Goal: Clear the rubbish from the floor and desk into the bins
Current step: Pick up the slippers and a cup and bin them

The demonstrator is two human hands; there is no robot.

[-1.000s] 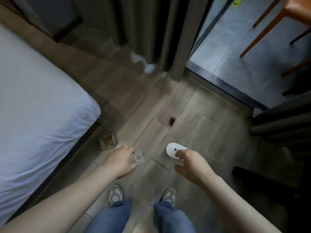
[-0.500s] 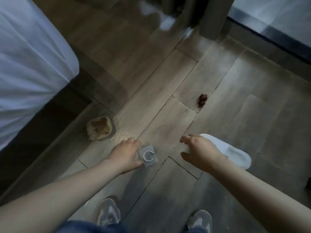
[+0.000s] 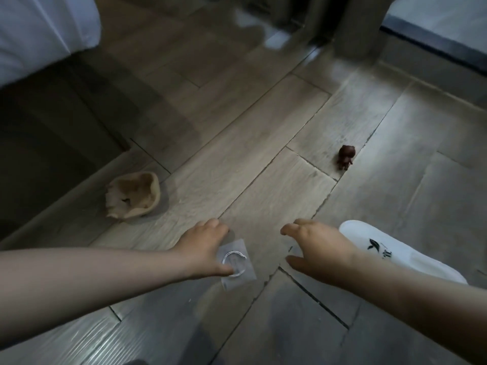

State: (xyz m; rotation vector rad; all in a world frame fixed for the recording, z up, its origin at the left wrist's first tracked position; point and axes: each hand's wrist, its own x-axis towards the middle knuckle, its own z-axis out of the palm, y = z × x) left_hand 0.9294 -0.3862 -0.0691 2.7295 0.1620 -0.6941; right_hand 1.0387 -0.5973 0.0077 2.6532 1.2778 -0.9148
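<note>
View: the camera has dropped nearer the floor over the last second; the shoes and jeans are gone from the lower edge, and every item looks larger.

Left hand: the left hand, lower centre, keeps hold of the clear packet with a thin ring shape inside it. The thumb lies over the packet's near edge and the fingers curl down at its far side, so it is pinched, not lying loose.

Right hand: the right hand touched the white slipper a second ago. It has since slid left and is now beside the slipper's toe. Its fingers are spread and hold nothing. Whether they touch the floor cannot be told.

Rubbish on the floor: a crumpled brown wrapper lies centre left, near the bed base. A small brown figurine stands centre right, well apart from both hands.

Bins: not in view.

Meaning for the task: one piece is secured. The free right hand seems to be heading for another item, and the wrapper probably comes before any trip to a bin.
</note>
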